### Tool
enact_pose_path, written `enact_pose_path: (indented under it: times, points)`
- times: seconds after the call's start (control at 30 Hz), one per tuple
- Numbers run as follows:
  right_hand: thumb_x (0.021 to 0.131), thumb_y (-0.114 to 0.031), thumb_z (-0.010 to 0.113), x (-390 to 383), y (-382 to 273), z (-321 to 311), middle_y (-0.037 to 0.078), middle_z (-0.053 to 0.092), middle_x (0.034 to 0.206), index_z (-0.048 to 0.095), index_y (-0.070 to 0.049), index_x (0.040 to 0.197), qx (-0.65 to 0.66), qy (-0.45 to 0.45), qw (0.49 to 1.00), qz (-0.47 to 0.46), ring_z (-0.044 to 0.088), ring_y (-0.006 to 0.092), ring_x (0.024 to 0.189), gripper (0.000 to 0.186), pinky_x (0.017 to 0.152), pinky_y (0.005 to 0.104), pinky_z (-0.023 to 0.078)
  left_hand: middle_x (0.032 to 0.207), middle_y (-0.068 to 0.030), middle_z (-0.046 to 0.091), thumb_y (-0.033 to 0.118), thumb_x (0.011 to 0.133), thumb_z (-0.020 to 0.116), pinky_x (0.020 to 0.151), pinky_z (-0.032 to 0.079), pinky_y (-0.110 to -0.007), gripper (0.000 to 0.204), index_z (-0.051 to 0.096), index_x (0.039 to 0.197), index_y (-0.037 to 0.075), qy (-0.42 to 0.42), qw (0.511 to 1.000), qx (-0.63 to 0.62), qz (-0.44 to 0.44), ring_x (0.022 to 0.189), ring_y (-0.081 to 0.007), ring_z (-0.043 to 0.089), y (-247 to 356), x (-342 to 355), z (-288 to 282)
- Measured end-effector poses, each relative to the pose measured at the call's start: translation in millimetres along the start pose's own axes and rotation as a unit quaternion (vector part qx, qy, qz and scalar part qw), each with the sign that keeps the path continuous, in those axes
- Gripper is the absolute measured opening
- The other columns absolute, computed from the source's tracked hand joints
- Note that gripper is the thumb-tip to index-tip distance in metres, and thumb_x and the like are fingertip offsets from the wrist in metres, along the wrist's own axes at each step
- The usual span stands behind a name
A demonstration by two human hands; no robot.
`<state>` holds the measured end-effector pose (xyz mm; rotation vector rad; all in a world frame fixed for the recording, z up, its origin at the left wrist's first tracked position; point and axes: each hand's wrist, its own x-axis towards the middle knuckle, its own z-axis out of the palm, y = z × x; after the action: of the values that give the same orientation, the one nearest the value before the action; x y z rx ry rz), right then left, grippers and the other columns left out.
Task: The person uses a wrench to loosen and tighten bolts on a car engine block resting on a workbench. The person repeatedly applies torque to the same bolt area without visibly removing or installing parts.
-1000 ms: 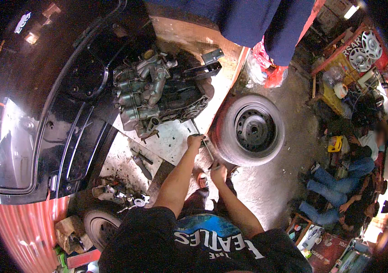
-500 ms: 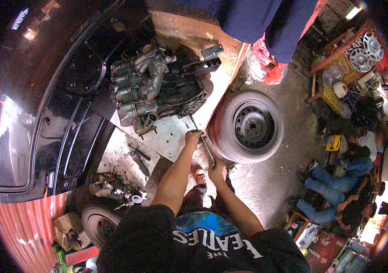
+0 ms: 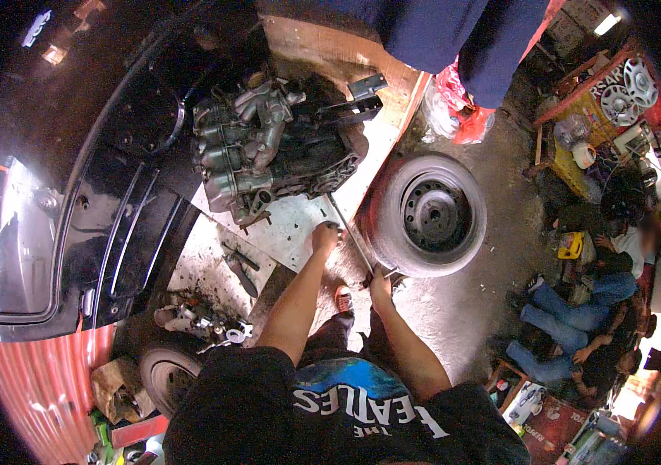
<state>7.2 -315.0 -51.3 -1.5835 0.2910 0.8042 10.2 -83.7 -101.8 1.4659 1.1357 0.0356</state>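
Note:
A greasy grey engine block (image 3: 276, 155) lies on a white board (image 3: 299, 221) on the ground. A long thin metal bar (image 3: 350, 232) runs from the engine's lower edge toward me. My right hand (image 3: 381, 283) grips the near end of that bar. My left hand (image 3: 324, 236) rests with fingers curled on the white board just left of the bar; whether it holds something small I cannot see.
A tyre on a steel wheel (image 3: 427, 213) lies right of the bar. A black car body (image 3: 75, 194) fills the left. Loose metal parts (image 3: 206, 322) and another tyre (image 3: 168, 376) sit at lower left. A person in jeans (image 3: 570, 310) sits at right; dark blue trousers (image 3: 454, 35) stand above.
The view shifted slightly. My left hand moved a little up and left along the board; my right hand stays on the bar's end.

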Motion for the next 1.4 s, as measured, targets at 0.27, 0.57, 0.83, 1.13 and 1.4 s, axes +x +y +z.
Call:
enact_pose_path:
  times: [0.27,0.57,0.83,1.13,1.4]
  points:
    - [0.098,-0.039,0.048,-19.7,60.0,-78.7,0.004,0.056,0.069,0.058,0.001,0.095,-0.011,0.024,0.999,0.037,0.052,0.0175,0.063,0.041,0.058,0.0346,0.045,0.102,-0.0187,0.067,0.033,0.084,0.063,0.077,0.054,-0.045,0.034,0.063,0.099,0.003,0.247,0.897,0.364,0.047,0.093,-0.0334,0.066,38.5,2.4,-11.7]
    - [0.099,-0.043,0.044,-31.6,42.8,-131.4,-0.002,0.041,0.059,0.050,-0.008,0.067,-0.184,0.086,0.978,-0.037,0.040,0.0129,0.053,0.048,0.049,0.0346,0.034,0.098,-0.0192,0.068,0.018,0.083,0.058,0.075,0.055,-0.043,0.018,0.069,0.085,0.004,0.234,0.901,0.364,0.030,0.091,-0.0318,0.067,25.4,44.9,8.8]
    - [0.100,-0.044,0.043,-29.4,5.6,-142.8,-0.003,0.037,0.057,0.045,-0.014,0.065,-0.032,0.066,0.996,0.047,0.035,0.0105,0.049,0.045,0.047,0.0300,0.035,0.095,-0.0197,0.068,0.015,0.089,0.058,0.054,0.056,-0.037,0.016,0.064,0.096,0.001,0.217,0.944,0.208,0.135,0.073,-0.0252,0.070,28.8,36.3,27.4]
    - [0.099,-0.040,0.047,-17.0,5.5,-209.4,-0.003,0.037,0.056,0.045,-0.014,0.066,-0.008,0.037,0.999,0.024,0.036,0.0106,0.046,0.042,0.047,0.0297,0.040,0.089,-0.0105,0.065,0.001,0.083,0.064,0.056,0.055,-0.031,0.019,0.061,0.102,0.002,0.111,0.924,-0.363,0.029,0.069,-0.0204,0.065,88.3,24.2,43.7]
    - [0.098,-0.041,0.049,-24.9,9.7,-249.9,-0.003,0.038,0.055,0.044,-0.015,0.062,0.008,0.084,0.996,0.042,0.035,0.0109,0.045,0.045,0.044,0.0304,0.039,0.111,-0.0074,0.061,0.002,0.081,0.068,0.064,0.056,-0.031,0.039,0.054,0.117,0.006,0.171,0.940,-0.266,0.126,0.083,-0.0193,0.063,135.9,-0.3,36.9]
